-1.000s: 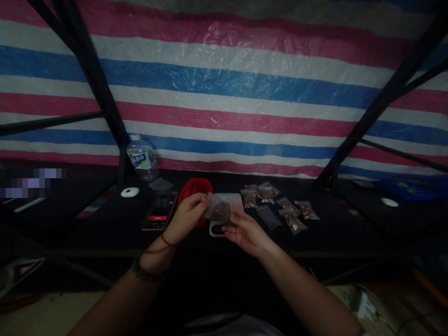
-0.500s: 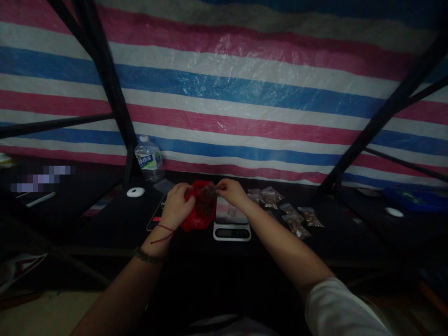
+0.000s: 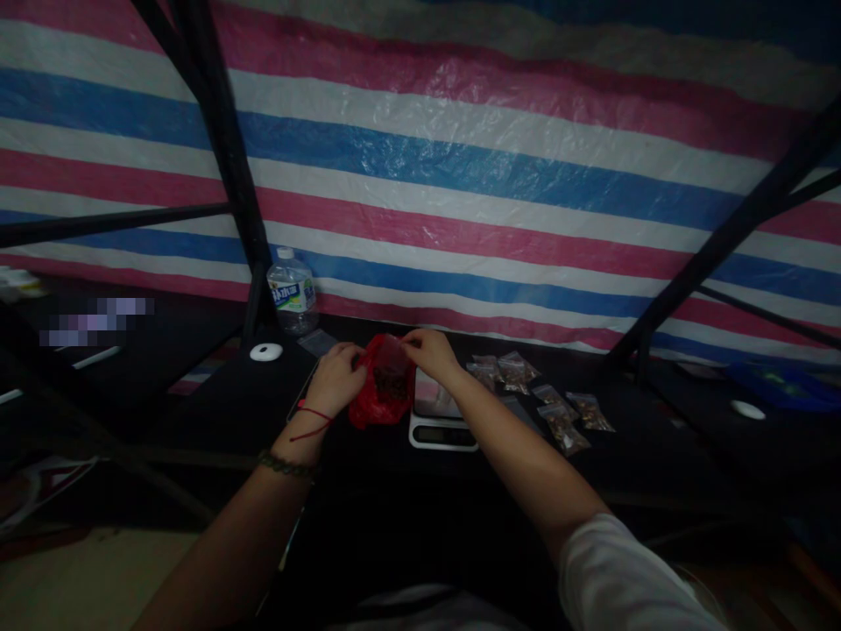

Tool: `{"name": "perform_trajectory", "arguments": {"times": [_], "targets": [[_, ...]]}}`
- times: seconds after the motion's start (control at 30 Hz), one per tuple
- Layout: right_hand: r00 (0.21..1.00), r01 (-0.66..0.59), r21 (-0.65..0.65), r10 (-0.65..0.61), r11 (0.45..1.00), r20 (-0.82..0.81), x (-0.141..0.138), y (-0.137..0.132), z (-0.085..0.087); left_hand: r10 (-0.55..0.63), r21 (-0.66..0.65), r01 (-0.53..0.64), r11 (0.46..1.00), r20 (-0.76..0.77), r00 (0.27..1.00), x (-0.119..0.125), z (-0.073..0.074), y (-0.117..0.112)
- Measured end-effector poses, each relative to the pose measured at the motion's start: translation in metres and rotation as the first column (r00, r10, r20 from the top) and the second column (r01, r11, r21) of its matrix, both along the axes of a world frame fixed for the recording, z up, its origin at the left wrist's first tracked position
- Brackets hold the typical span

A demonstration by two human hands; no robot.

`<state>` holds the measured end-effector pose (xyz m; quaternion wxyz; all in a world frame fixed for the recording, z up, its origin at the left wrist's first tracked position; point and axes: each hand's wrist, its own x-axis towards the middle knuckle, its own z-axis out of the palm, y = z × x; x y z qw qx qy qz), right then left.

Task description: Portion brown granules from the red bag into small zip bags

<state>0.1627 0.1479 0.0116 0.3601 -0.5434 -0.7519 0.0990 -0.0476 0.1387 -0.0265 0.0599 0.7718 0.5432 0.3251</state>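
A small clear plastic bag (image 3: 392, 379) with brown bits in it hangs over the open red bag (image 3: 366, 408) on the dark table (image 3: 250, 412). My left hand (image 3: 338, 379) pinches the small bag's left top edge and rests against the red bag. My right hand (image 3: 427, 352) pinches the small bag's right top edge. A white digital scale (image 3: 441, 429) lies just right of the red bag, under my right forearm.
Several small filled clear bags (image 3: 552, 407) lie to the right of the scale. A water bottle (image 3: 293, 300) stands at the back left, with a white round object (image 3: 266, 352) and a phone (image 3: 303, 399) near it. Black frame bars (image 3: 223, 166) rise before a striped tarp.
A second ago both hands held the small bag near my body. They have since carried it forward over the red bag, and the view has shifted a little.
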Motion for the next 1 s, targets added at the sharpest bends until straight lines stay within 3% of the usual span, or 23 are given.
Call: {"name": "perform_trajectory", "arguments": {"times": [0.17,0.27,0.33,0.43,0.5,0.53,0.63,0.77,0.87,1.0], "targets": [[0.994,0.017,-0.025,-0.020,1.000,-0.106,0.004,-0.002,0.000,-0.026,0.029,0.023,0.999,0.115,0.993,0.005,0.005,-0.005],[0.945,0.043,-0.082,-0.067,0.996,-0.320,0.012,-0.007,0.000,-0.079,0.046,0.067,0.997,0.329,0.941,0.015,0.008,-0.012],[0.856,-0.006,-0.134,-0.064,0.991,-0.513,0.017,-0.015,0.000,-0.127,0.053,0.117,0.992,0.557,0.821,0.024,0.011,-0.019],[0.641,-0.153,-0.156,-0.022,0.976,-0.767,0.023,-0.037,-0.001,-0.149,-0.014,0.270,0.963,0.806,0.572,0.038,0.017,-0.033],[0.538,-0.226,-0.162,-0.016,0.961,-0.843,0.027,-0.056,-0.002,-0.113,-0.109,0.401,0.910,0.865,0.489,0.047,0.023,-0.045],[0.523,-0.248,-0.171,-0.017,0.953,-0.852,0.031,-0.065,-0.002,-0.091,-0.151,0.453,0.878,0.879,0.469,0.051,0.026,-0.050],[0.596,-0.274,-0.208,-0.004,0.939,-0.803,0.048,-0.091,-0.001,-0.069,-0.218,0.545,0.810,0.887,0.457,0.062,0.030,-0.064],[0.762,-0.262,-0.204,0.073,0.943,-0.643,0.073,-0.120,0.003,-0.184,-0.287,0.612,0.737,0.786,0.590,0.076,0.025,-0.080],[0.903,-0.231,-0.209,0.129,0.950,-0.411,0.079,-0.142,0.005,-0.327,-0.322,0.661,0.678,0.673,0.663,0.086,0.021,-0.094],[0.951,-0.190,-0.231,0.121,0.954,-0.284,0.075,-0.167,0.002,-0.425,-0.389,0.710,0.587,0.598,0.679,0.095,0.022,-0.107]]}}
